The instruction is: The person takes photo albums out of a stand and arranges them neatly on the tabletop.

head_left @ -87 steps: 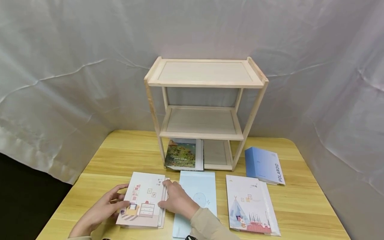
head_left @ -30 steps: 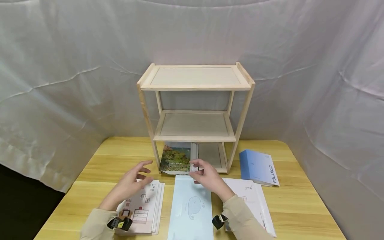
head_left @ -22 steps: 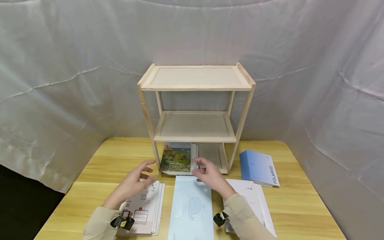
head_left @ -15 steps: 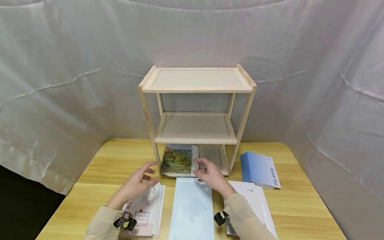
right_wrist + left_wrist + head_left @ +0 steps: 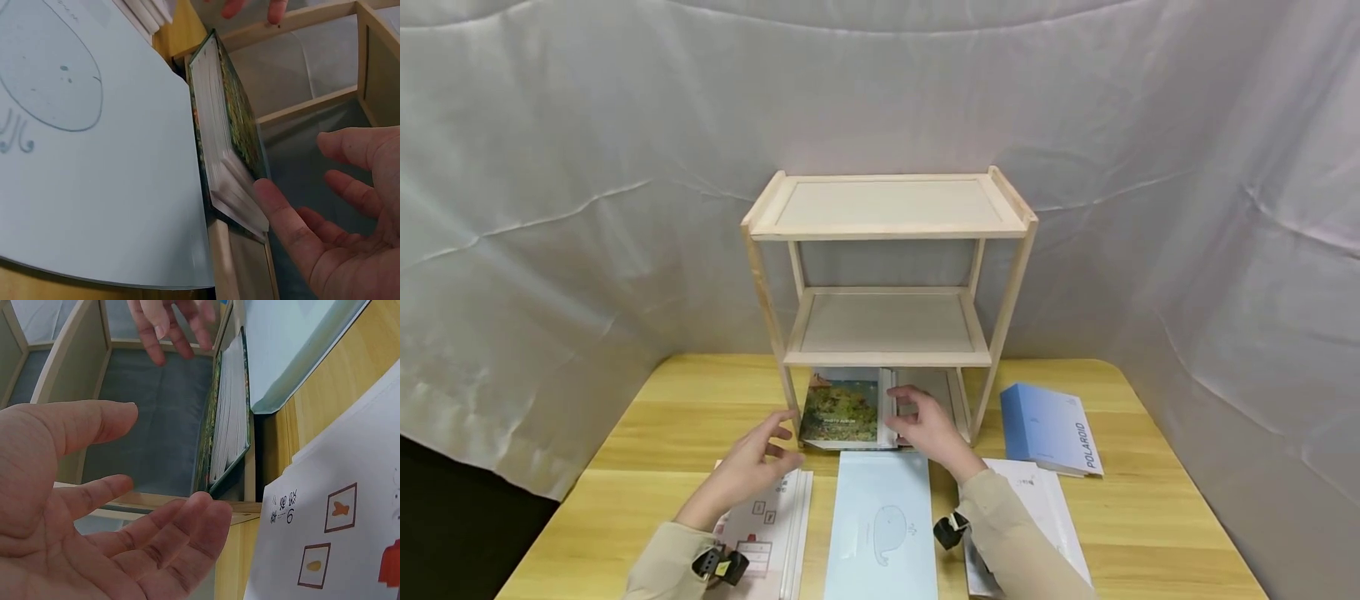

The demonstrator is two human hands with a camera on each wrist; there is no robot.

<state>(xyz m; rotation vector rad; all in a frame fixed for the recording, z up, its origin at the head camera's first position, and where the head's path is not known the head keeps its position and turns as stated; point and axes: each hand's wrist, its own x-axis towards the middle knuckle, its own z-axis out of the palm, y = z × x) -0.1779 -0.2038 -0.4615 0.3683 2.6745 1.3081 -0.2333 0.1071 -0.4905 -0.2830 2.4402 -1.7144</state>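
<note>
A photo album (image 5: pixel 842 410) with a landscape cover lies on the bottom tier of a pale wooden shelf rack (image 5: pixel 887 358), its front edge at the tier's front. My right hand (image 5: pixel 934 429) is at the album's right side, fingers spread; in the right wrist view one fingertip (image 5: pixel 270 190) meets the page edges near the corner. My left hand (image 5: pixel 747 468) is held by the rack's front left leg, fingers apart and holding nothing. Below it lies a white album (image 5: pixel 767 521) with a drawn room, partly covered by that hand and sleeve.
A light blue whale album (image 5: pixel 880 533) lies in front of the rack. Right of it is another white album (image 5: pixel 1052 508), partly under the right sleeve. A blue POLAROID album (image 5: pixel 1052 429) lies at the back right. Grey cloth (image 5: pixel 880 92) hangs behind.
Both hands have left the white album at the left, which my right hand held by its edge, and moved to the rack. Lately my left hand has edged rightward, toward the landscape album.
</note>
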